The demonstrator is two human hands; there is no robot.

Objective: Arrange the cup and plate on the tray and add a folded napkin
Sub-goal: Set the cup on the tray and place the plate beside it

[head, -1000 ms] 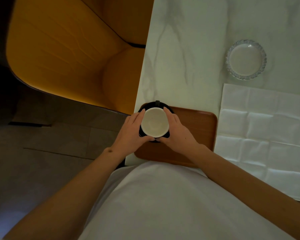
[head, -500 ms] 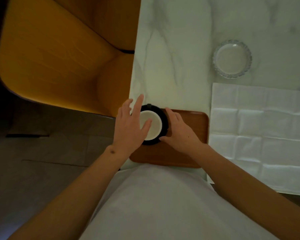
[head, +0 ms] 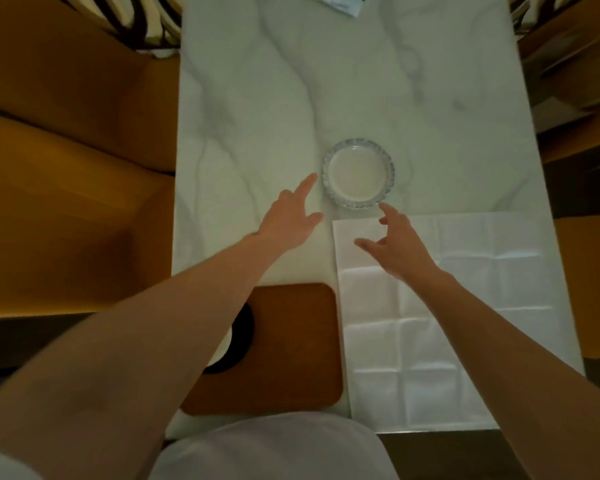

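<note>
A small glass plate (head: 358, 173) with a fluted rim sits on the marble table. My left hand (head: 289, 220) is open just left of it, fingers spread, not touching. My right hand (head: 394, 242) is open just below the plate, over the corner of a large unfolded white napkin (head: 447, 323). The brown wooden tray (head: 291, 341) lies at the near table edge. On its left part stands the cup (head: 236, 337), dark outside and white inside, mostly hidden behind my left forearm.
The white marble table (head: 274, 98) extends far ahead. Orange chairs (head: 66, 202) stand on the left and on the right (head: 582, 289). A printed packet (head: 336, 3) lies at the table's far edge.
Both hands let go of the cup, which stays on the tray's left part, and moved forward to either side of the glass plate. The view has tilted up the table.
</note>
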